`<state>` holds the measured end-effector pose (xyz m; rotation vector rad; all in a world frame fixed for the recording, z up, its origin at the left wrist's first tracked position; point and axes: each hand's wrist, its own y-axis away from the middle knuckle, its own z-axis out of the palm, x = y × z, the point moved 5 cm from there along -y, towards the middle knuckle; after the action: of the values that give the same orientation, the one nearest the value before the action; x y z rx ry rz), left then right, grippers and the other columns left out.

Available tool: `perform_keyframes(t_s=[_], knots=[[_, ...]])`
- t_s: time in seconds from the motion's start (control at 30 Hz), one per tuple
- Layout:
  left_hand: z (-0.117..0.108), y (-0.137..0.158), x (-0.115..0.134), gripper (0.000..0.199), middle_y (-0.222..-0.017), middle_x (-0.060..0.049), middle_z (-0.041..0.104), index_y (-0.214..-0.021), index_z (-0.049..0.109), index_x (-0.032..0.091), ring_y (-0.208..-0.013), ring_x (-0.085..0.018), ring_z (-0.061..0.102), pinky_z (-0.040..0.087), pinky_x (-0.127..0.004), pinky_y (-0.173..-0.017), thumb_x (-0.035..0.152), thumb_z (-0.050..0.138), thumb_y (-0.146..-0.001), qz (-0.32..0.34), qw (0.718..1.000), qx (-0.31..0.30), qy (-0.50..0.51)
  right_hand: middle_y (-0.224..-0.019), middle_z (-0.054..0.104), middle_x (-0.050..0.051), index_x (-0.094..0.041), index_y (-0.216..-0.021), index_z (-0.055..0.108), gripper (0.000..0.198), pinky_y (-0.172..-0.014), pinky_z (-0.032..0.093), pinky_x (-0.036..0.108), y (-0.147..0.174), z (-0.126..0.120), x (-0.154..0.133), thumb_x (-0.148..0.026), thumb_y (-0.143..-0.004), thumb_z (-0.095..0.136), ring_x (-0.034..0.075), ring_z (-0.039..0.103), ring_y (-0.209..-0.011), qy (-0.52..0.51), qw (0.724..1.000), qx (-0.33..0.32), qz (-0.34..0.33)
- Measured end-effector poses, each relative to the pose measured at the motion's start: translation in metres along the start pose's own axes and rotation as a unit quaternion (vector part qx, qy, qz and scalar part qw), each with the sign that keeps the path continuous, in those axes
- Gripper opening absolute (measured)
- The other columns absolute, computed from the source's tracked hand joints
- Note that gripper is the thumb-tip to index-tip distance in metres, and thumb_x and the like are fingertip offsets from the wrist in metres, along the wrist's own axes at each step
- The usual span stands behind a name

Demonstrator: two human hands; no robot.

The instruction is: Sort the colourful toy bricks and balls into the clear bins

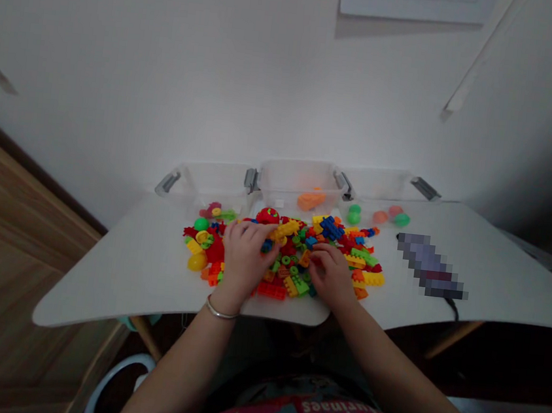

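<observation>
Toy bricks [292, 285] on table [116, 268], bins [303, 179] behind, wall [251, 66] beyond

Printed sheet [413, 3] on white wall [197, 60]

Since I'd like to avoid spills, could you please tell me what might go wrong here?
The bumpy yellow plastic piece held in the left hand could slip into the multicoloured plastic pile. The rectangular red plastic brick, near the front edge of the white table, might get nudged off.
</observation>
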<state>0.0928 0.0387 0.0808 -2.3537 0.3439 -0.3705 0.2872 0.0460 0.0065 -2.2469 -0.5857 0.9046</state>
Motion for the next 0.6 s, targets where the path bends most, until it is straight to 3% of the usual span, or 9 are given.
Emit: perform_keyframes(t_s=[0.23, 0.33, 0.5, 0.6], knots=[[-0.022, -0.029, -0.103, 0.04, -0.11, -0.007, 0.07, -0.119, 0.062, 0.018, -0.1, -0.021, 0.063, 0.045, -0.035, -0.094, 0.038, 0.055, -0.085, -0.232, 0.965, 0.116, 0.046, -0.103, 0.069, 0.006, -0.023, -0.087, 0.063, 0.011, -0.09, 0.047, 0.044, -0.002, 0.002, -0.001, -0.015, -0.083, 0.057, 0.024, 0.062, -0.099, 0.009, 0.999, -0.028, -0.012], [-0.024, -0.039, -0.137, 0.042, -0.111, -0.006, 0.07, -0.121, 0.062, 0.019, -0.104, -0.022, 0.063, 0.044, -0.035, -0.097, 0.038, 0.056, -0.084, -0.289, 0.95, 0.114, 0.018, -0.101, 0.07, 0.005, -0.024, -0.086, 0.063, 0.011, -0.09, 0.047, 0.043, -0.003, 0.002, -0.001, -0.015, -0.083, 0.057, 0.024, 0.062, -0.098, 0.004, 1.0, -0.028, -0.01], [-0.014, -0.056, -0.153, 0.042, -0.11, -0.006, 0.072, -0.119, 0.066, 0.021, -0.107, -0.024, 0.062, 0.04, -0.037, -0.102, 0.035, 0.061, -0.08, -0.297, 0.953, 0.057, 0.018, -0.1, 0.07, 0.005, -0.024, -0.087, 0.063, 0.012, -0.09, 0.047, 0.043, -0.003, 0.002, -0.001, -0.015, -0.083, 0.057, 0.023, 0.062, -0.098, 0.01, 0.999, -0.028, -0.016], [-0.007, -0.062, -0.152, 0.042, -0.109, -0.005, 0.073, -0.117, 0.068, 0.024, -0.11, -0.028, 0.06, 0.033, -0.047, -0.108, 0.035, 0.064, -0.077, -0.322, 0.946, 0.042, 0.009, -0.1, 0.07, 0.005, -0.024, -0.087, 0.063, 0.012, -0.09, 0.047, 0.043, -0.002, 0.003, -0.001, -0.014, -0.082, 0.058, 0.023, 0.062, -0.098, 0.02, 0.999, -0.031, -0.029]])
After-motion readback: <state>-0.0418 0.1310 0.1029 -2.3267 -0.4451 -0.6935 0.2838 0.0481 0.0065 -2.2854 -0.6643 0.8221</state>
